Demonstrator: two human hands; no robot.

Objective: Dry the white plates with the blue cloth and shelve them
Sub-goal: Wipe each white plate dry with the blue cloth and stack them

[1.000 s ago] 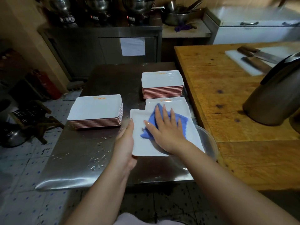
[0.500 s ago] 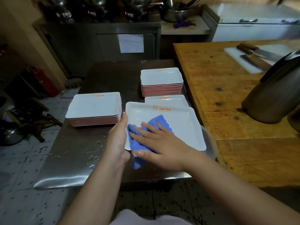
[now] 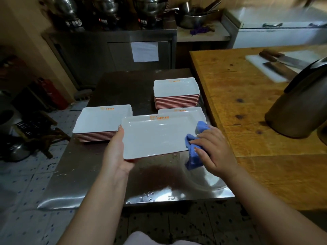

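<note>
Plate stack [image 3: 103, 121] left on steel table [image 3: 85, 170]; wooden counter [image 3: 247, 103] right.

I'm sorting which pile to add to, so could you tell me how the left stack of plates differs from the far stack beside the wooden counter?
The left stack is lower, with fewer rims showing, while the far stack stands taller. The left stack sits nearer the person, partly hidden behind the held plate; the far stack shows in full and sits close to the wooden counter. Both are white rectangular plates with orange print and reddish edges.

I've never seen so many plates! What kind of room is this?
Probably a restaurant kitchen. Tall stacks of matching white plates sit on a steel table, big metal pots line the back counter, and cleavers lie on a cutting board on the wooden counter.
</note>
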